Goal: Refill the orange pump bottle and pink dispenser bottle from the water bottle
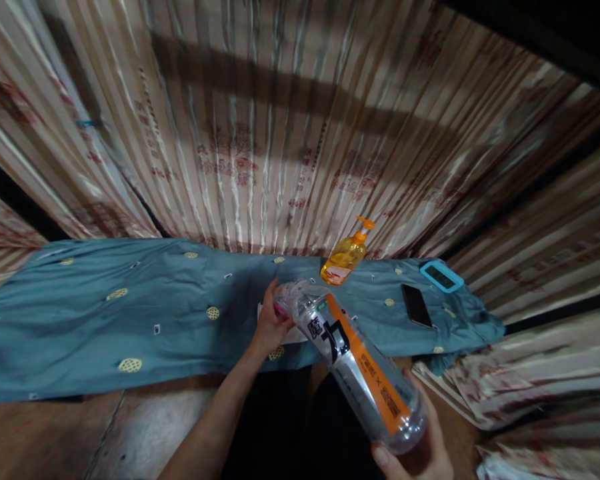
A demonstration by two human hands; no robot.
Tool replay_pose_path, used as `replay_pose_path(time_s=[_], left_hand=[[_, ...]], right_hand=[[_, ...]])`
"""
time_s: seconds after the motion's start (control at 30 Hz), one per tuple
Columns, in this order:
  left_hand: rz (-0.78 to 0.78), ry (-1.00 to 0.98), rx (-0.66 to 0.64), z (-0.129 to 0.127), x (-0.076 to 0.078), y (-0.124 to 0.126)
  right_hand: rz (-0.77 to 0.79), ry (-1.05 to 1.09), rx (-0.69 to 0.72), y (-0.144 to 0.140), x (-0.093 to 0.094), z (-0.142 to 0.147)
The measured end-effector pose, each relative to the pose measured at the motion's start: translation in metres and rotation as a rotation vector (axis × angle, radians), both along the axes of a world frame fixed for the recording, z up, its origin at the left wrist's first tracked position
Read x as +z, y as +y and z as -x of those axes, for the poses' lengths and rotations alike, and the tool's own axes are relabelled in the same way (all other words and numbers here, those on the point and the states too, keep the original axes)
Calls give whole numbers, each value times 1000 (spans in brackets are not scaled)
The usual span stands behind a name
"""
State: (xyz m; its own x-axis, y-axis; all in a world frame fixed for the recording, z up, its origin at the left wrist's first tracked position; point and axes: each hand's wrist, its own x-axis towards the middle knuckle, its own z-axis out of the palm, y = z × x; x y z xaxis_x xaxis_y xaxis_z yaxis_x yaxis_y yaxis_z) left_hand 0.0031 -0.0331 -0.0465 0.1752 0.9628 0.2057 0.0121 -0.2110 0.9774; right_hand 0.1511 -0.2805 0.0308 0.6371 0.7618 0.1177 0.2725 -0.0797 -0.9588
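A large clear plastic bottle (363,373) with an orange and silver label lies tilted across my view, its neck end up and to the left. My right hand (425,440) grips it around the base, with the thumb on the near side. At the neck end, my left hand (270,327) is closed, fingers curled around clear plastic. A small pink piece (281,311) shows by these fingers; whether it is a cap I cannot tell. Partly hidden beneath the left hand and the bottle is a flat white item (296,335) on the cloth.
A blue-green patterned cloth (175,320) covers the long surface before me. An orange pump bottle (344,260) stands at its back edge. To the right lie a dark phone (416,305) and a light-blue framed device (441,276). A striped curtain (260,133) hangs behind.
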Motion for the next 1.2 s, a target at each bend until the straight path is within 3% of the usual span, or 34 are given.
replay_pose_path(time_s=[0.83, 1.2], left_hand=[[-25, -27, -4, 0, 1, 1], [-15, -22, 4, -2, 0, 0]], right_hand=[[18, -30, -42, 2, 12, 7], [23, -9, -34, -1, 5, 1]])
